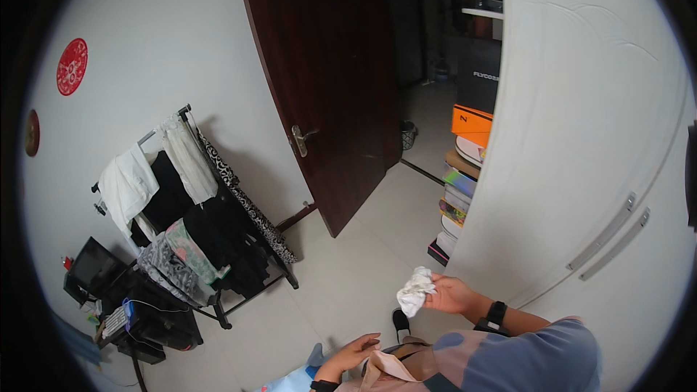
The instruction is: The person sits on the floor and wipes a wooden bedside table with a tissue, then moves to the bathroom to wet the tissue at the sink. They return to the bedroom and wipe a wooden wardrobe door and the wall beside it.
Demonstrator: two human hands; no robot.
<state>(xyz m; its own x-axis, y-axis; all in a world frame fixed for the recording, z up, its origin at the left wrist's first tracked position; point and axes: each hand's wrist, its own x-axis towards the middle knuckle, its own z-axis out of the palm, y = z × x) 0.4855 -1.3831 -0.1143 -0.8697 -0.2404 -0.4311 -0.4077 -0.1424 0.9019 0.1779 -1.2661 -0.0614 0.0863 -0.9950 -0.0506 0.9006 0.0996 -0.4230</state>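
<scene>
My right hand (453, 292) grips a crumpled white cloth (416, 290) out in front of my body, above the tiled floor. The cloth bunches past the fingertips, and its exact kind is unclear. Lower and to the left, my left hand (356, 352) hangs close to the pink front of my clothing (389, 366), fingers loosely extended with nothing seen in them. By that wrist lies a light blue item (291, 378), partly cut off by the frame's lower edge. A black shoe (401, 318) on my foot shows below the cloth.
To the right stands a white wardrobe with long metal handles (601, 234). Stacked boxes (472, 120) rise beside it, near an open dark wooden door (332, 76). At left are a clothes rack (185, 212) hung with garments and a black desk with a monitor (95, 269).
</scene>
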